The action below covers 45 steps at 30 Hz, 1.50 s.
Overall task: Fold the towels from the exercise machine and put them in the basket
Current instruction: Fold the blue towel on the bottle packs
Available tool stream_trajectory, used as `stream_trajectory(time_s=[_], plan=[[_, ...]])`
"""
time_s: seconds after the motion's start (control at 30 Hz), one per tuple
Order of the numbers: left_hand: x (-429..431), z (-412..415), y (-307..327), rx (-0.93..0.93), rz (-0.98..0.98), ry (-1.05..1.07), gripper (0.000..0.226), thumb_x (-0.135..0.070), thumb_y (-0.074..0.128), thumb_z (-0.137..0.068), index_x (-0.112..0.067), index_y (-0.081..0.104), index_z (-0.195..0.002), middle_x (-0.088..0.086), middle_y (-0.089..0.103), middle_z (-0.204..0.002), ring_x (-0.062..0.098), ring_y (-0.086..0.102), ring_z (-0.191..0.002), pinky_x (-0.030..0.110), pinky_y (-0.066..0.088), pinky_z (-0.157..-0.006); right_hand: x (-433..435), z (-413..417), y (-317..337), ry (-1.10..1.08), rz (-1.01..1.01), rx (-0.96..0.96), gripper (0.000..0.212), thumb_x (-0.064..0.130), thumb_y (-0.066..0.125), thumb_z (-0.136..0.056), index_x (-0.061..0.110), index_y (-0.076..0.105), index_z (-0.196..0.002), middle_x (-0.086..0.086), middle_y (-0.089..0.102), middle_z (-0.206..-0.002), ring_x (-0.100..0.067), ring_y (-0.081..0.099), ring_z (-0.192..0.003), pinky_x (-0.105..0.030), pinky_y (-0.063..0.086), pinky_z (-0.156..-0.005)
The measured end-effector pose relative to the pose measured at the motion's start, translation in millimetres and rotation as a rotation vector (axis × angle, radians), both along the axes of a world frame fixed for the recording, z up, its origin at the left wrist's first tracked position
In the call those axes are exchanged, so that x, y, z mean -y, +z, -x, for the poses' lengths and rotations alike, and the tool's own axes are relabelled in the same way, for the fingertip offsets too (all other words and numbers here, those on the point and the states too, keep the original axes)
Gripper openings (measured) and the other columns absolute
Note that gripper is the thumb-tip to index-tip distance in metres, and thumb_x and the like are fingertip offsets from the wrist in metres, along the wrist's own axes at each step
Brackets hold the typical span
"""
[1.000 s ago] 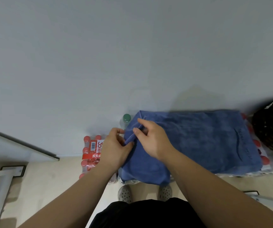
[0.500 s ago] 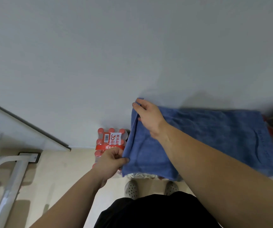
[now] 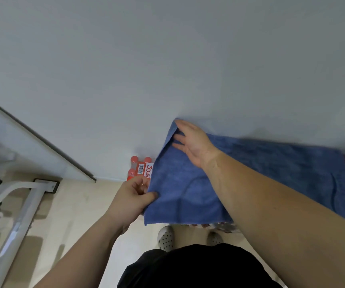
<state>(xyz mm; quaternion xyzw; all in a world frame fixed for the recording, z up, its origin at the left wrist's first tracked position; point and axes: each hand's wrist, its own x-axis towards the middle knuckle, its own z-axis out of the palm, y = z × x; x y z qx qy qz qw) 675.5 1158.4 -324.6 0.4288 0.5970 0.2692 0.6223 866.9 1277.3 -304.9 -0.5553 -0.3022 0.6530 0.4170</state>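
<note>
Grey wall (image 3: 167,59), bottle pack (image 3: 140,168) beside blue towel (image 3: 271,167); left fingers (image 3: 141,183) pinching its corner, right fingers (image 3: 185,124) spread atop.

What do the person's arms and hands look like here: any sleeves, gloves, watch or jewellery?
Both the left forearm and right forearm are bare to the frame's edge: no sleeve shows. The left hand and right hand are ungloved; no watch, band or ring is visible on the sides facing the camera. A black garment covers the torso below.
</note>
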Motion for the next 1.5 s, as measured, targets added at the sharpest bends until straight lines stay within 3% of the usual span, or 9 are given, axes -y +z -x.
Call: stream_trajectory(time_s=[0.3, 0.43, 0.63, 0.77, 0.93, 1.03, 1.27, 1.37, 1.5], plan=[[-0.4, -82.8, 41.7, 0.112, -0.077, -0.23, 0.018, 0.005, 0.069, -0.084, -0.006, 0.061, -0.095, 0.018, 0.062, -0.07, 0.027, 0.058, -0.061, 0.029, 0.048, -0.051, 7.8, -72.0, 15.9, -0.081, -0.045, -0.032, 0.037, 0.032, 0.061, -0.097, 0.013, 0.063, -0.129, -0.008, 0.069, -0.123, -0.024, 0.068, -0.111, -0.042, 0.057, -0.092], [3.4, -143.7, 53.2, 0.223, -0.019, -0.318, 0.024, 0.008, 0.074, -0.08, 0.002, 0.059, -0.097, 0.026, 0.059, -0.075, 0.031, 0.055, -0.059, 0.026, 0.048, -0.047, 28.0, -130.5, 26.8, -0.081, -0.097, -0.03, 0.019, 0.015, 0.063, -0.097, 0.021, 0.067, -0.114, -0.001, 0.074, -0.11, -0.018, 0.071, -0.1, -0.031, 0.058, -0.078], [19.0, -249.2, 62.9, 0.199, -0.019, -0.43, 0.023, 0.006, 0.074, -0.081, -0.006, 0.059, -0.094, 0.015, 0.057, -0.062, 0.023, 0.057, -0.046, 0.027, 0.051, -0.045, 51.0, -225.5, 35.6, -0.154, -0.175, 0.013, 0.043, -0.005, 0.061, -0.091, 0.018, 0.062, -0.128, -0.003, 0.068, -0.127, -0.02, 0.067, -0.112, -0.033, 0.055, -0.088], [30.8, -319.0, 46.2, 0.072, -0.033, -0.474, 0.022, -0.001, 0.072, -0.085, -0.012, 0.055, -0.093, 0.004, 0.058, -0.051, 0.018, 0.059, -0.042, 0.028, 0.052, -0.045, 64.8, -283.9, 19.7, -0.183, -0.155, 0.169, 0.045, 0.002, 0.063, -0.089, 0.023, 0.062, -0.129, 0.004, 0.067, -0.127, -0.016, 0.065, -0.115, -0.037, 0.054, -0.096], [36.2, -362.0, 13.0, -0.266, -0.111, -0.537, 0.017, -0.011, 0.068, -0.084, -0.016, 0.055, -0.093, 0.006, 0.066, -0.067, 0.019, 0.065, -0.058, 0.036, 0.057, -0.059, 83.0, -311.5, -9.0, -0.046, -0.045, 0.35, 0.047, 0.005, 0.06, -0.094, 0.015, 0.052, -0.14, 0.003, 0.065, -0.106, -0.015, 0.063, -0.092, -0.031, 0.054, -0.076], [40.3, -366.7, 4.1, -0.401, -0.171, -0.54, 0.014, -0.017, 0.068, -0.08, -0.017, 0.056, -0.087, -0.004, 0.059, -0.071, 0.012, 0.056, -0.065, 0.032, 0.05, -0.065, 85.7, -314.6, -20.7, 0.002, -0.018, 0.435, 0.055, 0.012, 0.063, -0.094, 0.015, 0.045, -0.146, 0.002, 0.058, -0.121, -0.014, 0.063, -0.098, -0.033, 0.058, -0.087], [44.0, -370.6, 9.7, -0.364, -0.174, -0.5, 0.017, -0.013, 0.066, -0.077, -0.021, 0.055, -0.086, 0.001, 0.064, -0.068, 0.021, 0.067, -0.061, 0.048, 0.059, -0.063, 76.8, -328.1, -22.5, -0.144, -0.081, 0.579, 0.044, 0.031, 0.073, -0.085, 0.016, 0.065, -0.126, -0.008, 0.07, -0.113, -0.024, 0.068, -0.104, -0.044, 0.055, -0.095], [47.2, -378.0, 14.0, -0.319, -0.171, -0.523, 0.018, -0.011, 0.065, -0.077, -0.021, 0.057, -0.09, -0.002, 0.065, -0.066, 0.018, 0.068, -0.058, 0.046, 0.06, -0.063, 74.3, -343.0, -16.6, -0.178, -0.11, 0.648, 0.038, 0.032, 0.073, -0.086, 0.015, 0.068, -0.119, -0.01, 0.072, -0.105, -0.025, 0.069, -0.1, -0.04, 0.055, -0.094], [54.1, -388.1, 15.0, -0.273, -0.056, -0.585, 0.03, -0.023, 0.072, -0.084, -0.02, 0.054, -0.108, 0.009, 0.071, -0.066, 0.016, 0.067, -0.054, 0.032, 0.056, -0.058, 74.0, -357.8, -18.5, -0.038, -0.114, 0.796, 0.045, 0.031, 0.071, -0.088, 0.009, 0.063, -0.128, -0.006, 0.064, -0.126, -0.021, 0.061, -0.114, -0.027, 0.046, -0.093]])
